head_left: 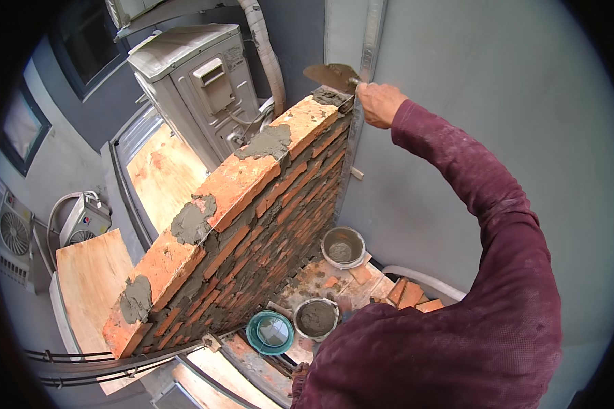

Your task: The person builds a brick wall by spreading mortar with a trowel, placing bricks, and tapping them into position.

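My right hand [382,103] is closed round the handle of a pointed trowel [331,72], reaching to the far end of a brick wall [235,187]. The trowel blade hangs just over a patch of grey mortar [329,97], beside the grey panel. More mortar lies in separate dabs along the top course, over the joints between orange bricks. Low in the view, part of my left hand [299,371] shows beside my maroon sleeve; its fingers are mostly hidden. Nearest to it are a bucket of mortar [316,319] and a teal basin [270,332] of water.
Another mortar bucket [343,247] stands by the wall's foot, with loose bricks [411,294] to its right. Behind the wall are an air-conditioner unit [201,88], a wrapped pipe [266,51] and plywood sheets [164,178]. A tall grey panel [484,88] closes the right side.
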`<state>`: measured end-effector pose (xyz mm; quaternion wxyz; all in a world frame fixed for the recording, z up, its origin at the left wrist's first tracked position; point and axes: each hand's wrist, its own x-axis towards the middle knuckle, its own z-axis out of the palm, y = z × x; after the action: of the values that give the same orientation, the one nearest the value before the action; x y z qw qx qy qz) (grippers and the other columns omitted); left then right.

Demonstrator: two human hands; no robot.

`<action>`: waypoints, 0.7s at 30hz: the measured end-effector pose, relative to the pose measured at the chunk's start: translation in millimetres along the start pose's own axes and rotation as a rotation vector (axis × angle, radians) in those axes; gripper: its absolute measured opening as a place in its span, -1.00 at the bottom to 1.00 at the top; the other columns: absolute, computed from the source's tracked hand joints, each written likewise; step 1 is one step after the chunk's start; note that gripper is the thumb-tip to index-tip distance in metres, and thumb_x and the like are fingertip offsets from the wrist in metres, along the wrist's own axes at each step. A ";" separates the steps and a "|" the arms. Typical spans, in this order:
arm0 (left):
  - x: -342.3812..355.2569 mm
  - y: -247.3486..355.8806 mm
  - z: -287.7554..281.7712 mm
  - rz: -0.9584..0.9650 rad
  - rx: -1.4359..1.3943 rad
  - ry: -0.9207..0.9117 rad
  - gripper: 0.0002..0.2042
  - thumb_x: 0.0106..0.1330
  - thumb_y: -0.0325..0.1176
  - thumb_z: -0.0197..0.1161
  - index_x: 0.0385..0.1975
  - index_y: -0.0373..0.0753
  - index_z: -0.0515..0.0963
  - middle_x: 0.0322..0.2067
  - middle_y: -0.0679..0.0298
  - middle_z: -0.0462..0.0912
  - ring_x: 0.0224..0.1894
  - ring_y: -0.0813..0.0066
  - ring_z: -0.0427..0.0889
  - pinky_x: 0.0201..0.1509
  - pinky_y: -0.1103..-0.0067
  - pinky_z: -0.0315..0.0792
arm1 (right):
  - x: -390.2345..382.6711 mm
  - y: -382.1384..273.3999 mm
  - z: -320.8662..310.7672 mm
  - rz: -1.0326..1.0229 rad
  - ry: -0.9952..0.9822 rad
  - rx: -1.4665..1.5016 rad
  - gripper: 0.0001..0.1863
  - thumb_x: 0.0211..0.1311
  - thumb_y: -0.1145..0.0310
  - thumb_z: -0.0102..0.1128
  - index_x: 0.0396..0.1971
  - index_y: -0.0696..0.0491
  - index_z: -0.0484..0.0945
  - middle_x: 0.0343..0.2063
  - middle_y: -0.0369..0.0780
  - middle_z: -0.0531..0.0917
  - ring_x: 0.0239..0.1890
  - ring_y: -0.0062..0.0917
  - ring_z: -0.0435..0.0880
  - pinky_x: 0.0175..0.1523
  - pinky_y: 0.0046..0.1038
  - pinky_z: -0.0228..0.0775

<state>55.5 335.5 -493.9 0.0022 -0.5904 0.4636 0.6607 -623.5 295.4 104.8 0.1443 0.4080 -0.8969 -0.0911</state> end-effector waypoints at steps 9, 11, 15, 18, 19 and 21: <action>27.1 -46.7 -88.3 0.026 -0.004 0.144 -0.73 0.21 -0.30 0.35 -0.22 -0.38 0.59 -0.36 0.26 0.67 -0.37 0.48 0.57 -0.19 0.47 0.47 | -6.8 -34.7 -14.6 0.040 0.037 -0.110 -0.79 0.17 0.41 0.04 -0.30 0.19 0.60 -0.34 -0.04 0.71 -0.24 -0.22 0.73 -0.16 -0.27 0.58; 27.3 -49.5 -97.4 -0.020 0.000 0.169 -0.73 0.20 -0.27 0.36 -0.26 -0.36 0.61 -0.36 0.23 0.68 -0.34 0.48 0.58 -0.17 0.46 0.48 | -5.5 -27.6 5.1 0.028 0.013 -0.179 -0.79 0.15 0.41 0.05 -0.31 0.20 0.60 -0.36 -0.04 0.71 -0.25 -0.21 0.73 -0.18 -0.26 0.58; 32.8 -46.8 -105.5 -0.097 0.212 0.244 -0.78 0.21 -0.28 0.33 -0.34 -0.33 0.61 -0.42 0.23 0.67 -0.39 0.47 0.57 -0.24 0.46 0.49 | -9.5 -36.5 -22.2 0.075 -0.110 -0.131 -0.78 0.12 0.43 0.05 -0.29 0.21 0.59 -0.32 -0.02 0.70 -0.24 -0.18 0.72 -0.17 -0.24 0.58; 37.4 -41.2 -109.6 0.041 0.066 0.128 -0.83 0.23 -0.31 0.28 -0.40 -0.31 0.61 -0.50 0.30 0.64 -0.45 0.51 0.56 -0.32 0.50 0.48 | -11.5 -36.7 -17.5 0.114 0.029 -0.028 -0.75 0.11 0.43 0.01 -0.25 0.24 0.51 -0.31 0.05 0.67 -0.27 -0.05 0.68 -0.16 -0.17 0.55; 41.9 -41.9 -107.6 0.041 0.018 0.119 -0.84 0.23 -0.32 0.27 -0.41 -0.30 0.61 -0.51 0.31 0.64 -0.45 0.52 0.55 -0.33 0.50 0.47 | -9.1 -41.5 -21.6 0.112 0.040 0.004 -0.75 0.12 0.42 -0.01 -0.25 0.25 0.48 -0.32 0.07 0.66 -0.28 0.00 0.67 -0.16 -0.14 0.53; 46.1 -45.0 -101.4 0.041 -0.077 0.097 -0.87 0.22 -0.33 0.27 -0.43 -0.27 0.61 -0.52 0.33 0.62 -0.45 0.53 0.55 -0.35 0.52 0.47 | -1.4 -47.4 -16.4 0.098 -0.071 0.010 -0.71 0.14 0.39 -0.02 -0.22 0.25 0.53 -0.28 0.07 0.67 -0.20 -0.05 0.68 -0.11 -0.15 0.54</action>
<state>145.2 273.7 -544.6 -0.0565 -0.6115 0.4497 0.6486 -583.7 264.8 106.7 0.1147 0.3609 -0.9207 -0.0941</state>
